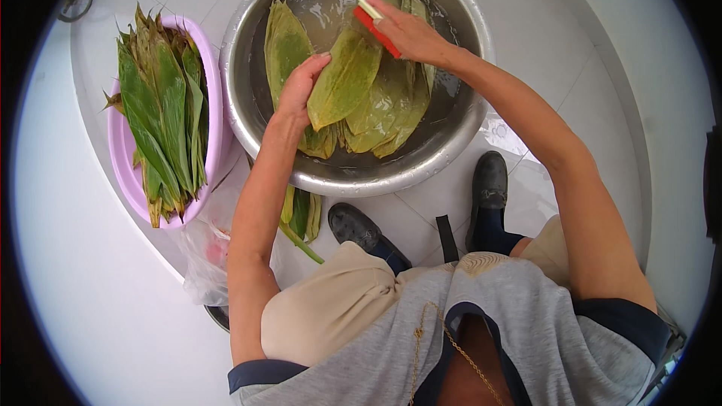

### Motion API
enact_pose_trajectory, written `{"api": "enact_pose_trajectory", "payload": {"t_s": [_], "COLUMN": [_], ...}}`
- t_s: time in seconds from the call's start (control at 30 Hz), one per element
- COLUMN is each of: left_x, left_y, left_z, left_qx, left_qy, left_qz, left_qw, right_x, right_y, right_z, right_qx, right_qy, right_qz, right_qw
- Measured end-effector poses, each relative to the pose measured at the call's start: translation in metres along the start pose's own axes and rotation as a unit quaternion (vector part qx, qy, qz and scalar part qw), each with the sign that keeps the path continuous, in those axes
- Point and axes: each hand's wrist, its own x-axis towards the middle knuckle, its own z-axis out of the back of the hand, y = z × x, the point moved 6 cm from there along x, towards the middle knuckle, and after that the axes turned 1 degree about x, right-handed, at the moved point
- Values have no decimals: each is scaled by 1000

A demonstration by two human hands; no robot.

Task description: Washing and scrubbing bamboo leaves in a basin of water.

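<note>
A wide metal basin of cloudy water stands on the floor before me, with broad green-yellow leaves soaking in it. My left hand grips the side of one broad leaf, thumb on top, and keeps it at the water's surface. In my right hand is a scrub brush with red bristles and a pale back. It lies over the leaf's far part, which is partly hidden by brush and hand. Another leaf group leans at the basin's left side.
Left of the basin, a pink plastic tub holds a stack of long green leaves. More leaves lie on the tiled floor below the basin's rim. A clear plastic bag sits by my left arm. My shoes are close to the basin.
</note>
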Motion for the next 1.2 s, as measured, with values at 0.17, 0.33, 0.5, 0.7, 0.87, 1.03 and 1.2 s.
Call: {"api": "enact_pose_trajectory", "payload": {"t_s": [0.17,0.33,0.5,0.7,0.87,1.03,1.2], "left_x": [4,-16,-34,-50,-59,-96,-153], "left_y": [-17,-14,-12,-17,-3,-8,-48], "left_z": [16,-5,-7,4,18,25,9], "left_qx": [13,-127,-226,-192,-37,-19,-13], "left_qy": [-11,-27,16,65,-43,-18,35], "left_qz": [-121,-84,-85,-111,-75,-62,-137], "left_qw": [993,988,970,973,996,998,990], "right_x": [-23,-69,-30,-32,-32,-12,-12], "right_y": [52,111,80,79,74,55,24], "right_z": [6,-46,-65,-64,-84,-93,-80], "right_qx": [56,-59,-149,-108,-140,-299,-335], "right_qy": [-54,0,-11,-49,53,115,185], "right_qz": [84,179,117,76,143,136,31], "right_qw": [993,982,982,990,978,937,924]}}
